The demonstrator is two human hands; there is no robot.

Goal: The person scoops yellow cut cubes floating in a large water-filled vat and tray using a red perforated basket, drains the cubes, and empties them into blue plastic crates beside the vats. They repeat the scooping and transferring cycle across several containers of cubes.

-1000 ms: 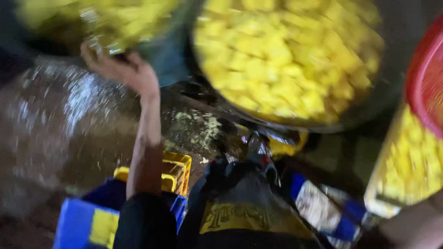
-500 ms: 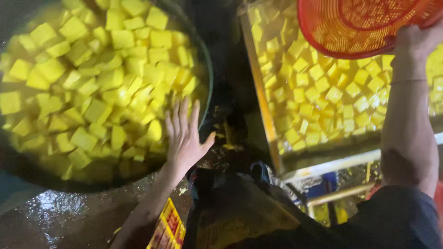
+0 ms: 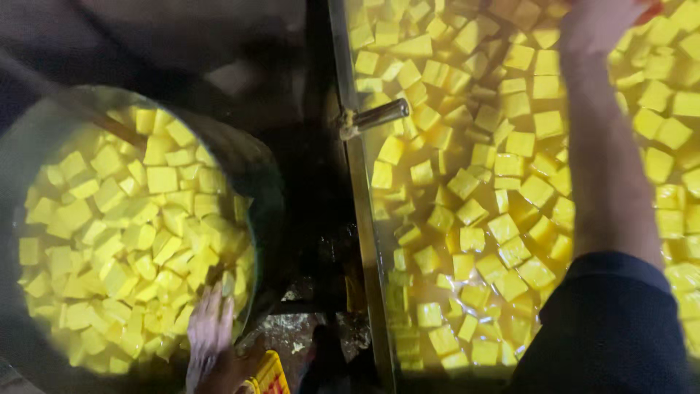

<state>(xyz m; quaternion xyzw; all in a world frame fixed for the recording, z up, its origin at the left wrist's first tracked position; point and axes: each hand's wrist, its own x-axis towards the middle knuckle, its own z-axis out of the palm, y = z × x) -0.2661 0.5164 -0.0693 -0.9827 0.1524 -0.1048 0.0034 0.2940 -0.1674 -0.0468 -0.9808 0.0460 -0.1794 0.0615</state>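
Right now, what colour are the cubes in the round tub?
Yellow cubes, in the head view.

Yellow cubes (image 3: 138, 241); grey metal tub (image 3: 266, 182); dark navy sleeve (image 3: 612, 328).

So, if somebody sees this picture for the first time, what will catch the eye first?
Most striking are the bright yellow cubes: one mass fills the round metal basin on the left, another floats in yellow liquid in the big rectangular tank on the right. The left hand rests on the cubes at the basin's near rim. The right hand reaches over the tank at the top edge, and what it holds is out of view.
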